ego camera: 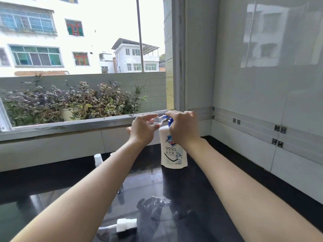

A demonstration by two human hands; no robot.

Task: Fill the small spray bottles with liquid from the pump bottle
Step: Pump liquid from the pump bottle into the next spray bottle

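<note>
From where I stand, only the person's arms and hands show. The left forearm (pixel 87 189) is bare and ends in the left hand (pixel 143 130), just left of the pump bottle (pixel 173 154) top. The right forearm (pixel 244 189), also bare, ends in the right hand (pixel 183 126) over that top. Both arms are slim and smooth, broadening from narrow wrists towards the elbows.
</note>
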